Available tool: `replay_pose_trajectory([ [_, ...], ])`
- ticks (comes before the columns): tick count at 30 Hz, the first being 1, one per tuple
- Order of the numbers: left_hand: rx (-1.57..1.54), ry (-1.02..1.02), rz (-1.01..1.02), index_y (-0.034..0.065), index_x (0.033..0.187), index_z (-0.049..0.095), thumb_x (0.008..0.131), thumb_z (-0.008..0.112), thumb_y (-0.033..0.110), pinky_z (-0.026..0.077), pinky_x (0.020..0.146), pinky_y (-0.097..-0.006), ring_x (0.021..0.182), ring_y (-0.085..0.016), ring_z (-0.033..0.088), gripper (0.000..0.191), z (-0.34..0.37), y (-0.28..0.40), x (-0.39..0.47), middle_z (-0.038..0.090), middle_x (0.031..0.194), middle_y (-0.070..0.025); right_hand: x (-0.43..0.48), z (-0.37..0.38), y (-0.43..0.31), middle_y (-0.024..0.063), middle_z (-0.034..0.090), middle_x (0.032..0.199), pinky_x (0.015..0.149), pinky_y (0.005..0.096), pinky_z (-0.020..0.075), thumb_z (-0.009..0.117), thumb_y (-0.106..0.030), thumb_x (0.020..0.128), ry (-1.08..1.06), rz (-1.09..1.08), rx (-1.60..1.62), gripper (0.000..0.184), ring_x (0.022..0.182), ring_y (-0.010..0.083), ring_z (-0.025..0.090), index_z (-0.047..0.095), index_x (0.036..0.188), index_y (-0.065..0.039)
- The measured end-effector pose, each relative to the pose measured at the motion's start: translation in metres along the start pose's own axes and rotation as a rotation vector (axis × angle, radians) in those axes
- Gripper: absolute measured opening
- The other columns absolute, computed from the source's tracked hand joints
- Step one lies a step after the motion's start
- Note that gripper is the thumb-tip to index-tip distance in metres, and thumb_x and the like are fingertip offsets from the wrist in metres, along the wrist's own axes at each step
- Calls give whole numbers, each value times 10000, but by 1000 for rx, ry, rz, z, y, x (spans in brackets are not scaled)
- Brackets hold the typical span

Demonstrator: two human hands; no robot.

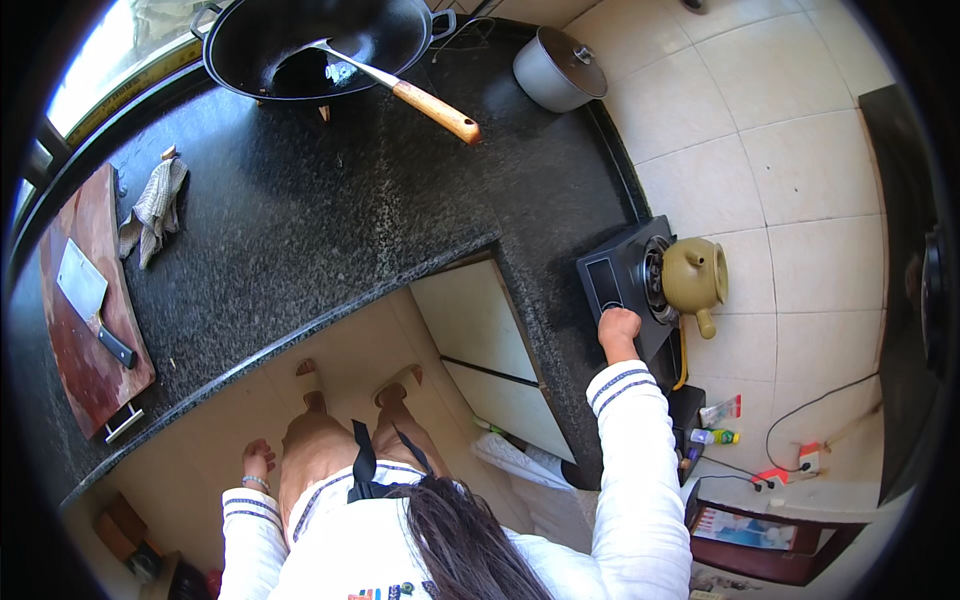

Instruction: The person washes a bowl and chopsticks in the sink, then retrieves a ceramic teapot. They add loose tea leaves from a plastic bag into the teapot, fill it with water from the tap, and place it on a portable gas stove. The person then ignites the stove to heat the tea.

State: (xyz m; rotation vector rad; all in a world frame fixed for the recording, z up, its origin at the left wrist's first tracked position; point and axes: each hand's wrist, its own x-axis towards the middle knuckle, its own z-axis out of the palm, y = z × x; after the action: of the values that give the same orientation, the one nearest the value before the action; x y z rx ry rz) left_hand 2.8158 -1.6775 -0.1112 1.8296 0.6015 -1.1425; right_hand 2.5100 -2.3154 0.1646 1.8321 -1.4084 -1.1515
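Note:
My right hand [619, 328] is shut on the control knob [612, 305] at the front of a portable gas stove [624, 251]; the fingers hide most of the knob. On the stove's burner [657, 279] stands an olive-coloured clay pot [686, 281] with a short spout and a stubby side handle. Whether a flame burns there is not visible. My left hand [259, 457], with a beaded bracelet at the wrist, hangs beside my leg below the counter edge. Its fingers are loosely curled and hold nothing.
A large wok [247, 52] carries a wooden-handled spatula [435, 111] reaching over the dark stone counter [360, 195]. Behind the corner sits a lidded pot [547, 82]. At left, a cleaver [84, 281] lies on a cutting board [79, 360] near a checked cloth [157, 202]. A yellow hose [682, 356] runs beside the stove.

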Motion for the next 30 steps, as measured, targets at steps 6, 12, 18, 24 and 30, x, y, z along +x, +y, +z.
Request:
replay_pose_trajectory([
  [6,24,6,21,106,1036,555,863,432,126,431,521,-271,649,-134,553,213,0,-3,5,567,861,-19,0,16,14,62,678,846,522,345,506,523,-190,814,144,-68,93,193,723,199,664,697,846,-112],
  [12,-8,-18,-23,100,1044,554,865,433,126,430,527,-271,658,-131,553,217,6,-6,6,565,858,-16,-5,6,20,104,675,805,670,345,512,457,-190,826,-316,452,1175,269,813,238,654,674,868,-37],
  [18,24,-31,-6,102,1052,550,875,472,152,425,515,-258,652,-131,559,199,15,-3,8,568,858,-18,-4,-4,21,119,674,838,693,345,511,471,-190,826,-249,346,844,258,847,236,650,679,875,-47],
  [24,-6,-31,8,101,1049,552,888,466,171,427,513,-264,670,-136,564,196,15,4,16,572,864,-23,5,2,5,84,674,916,686,347,522,528,-164,806,1,82,226,195,893,230,646,697,869,-91],
  [30,-14,-62,-11,87,1073,549,845,483,157,427,527,-265,676,-149,564,247,11,6,17,579,898,-35,18,17,-11,33,679,829,453,393,485,556,-145,782,-7,23,-46,151,714,206,661,702,818,-132],
])
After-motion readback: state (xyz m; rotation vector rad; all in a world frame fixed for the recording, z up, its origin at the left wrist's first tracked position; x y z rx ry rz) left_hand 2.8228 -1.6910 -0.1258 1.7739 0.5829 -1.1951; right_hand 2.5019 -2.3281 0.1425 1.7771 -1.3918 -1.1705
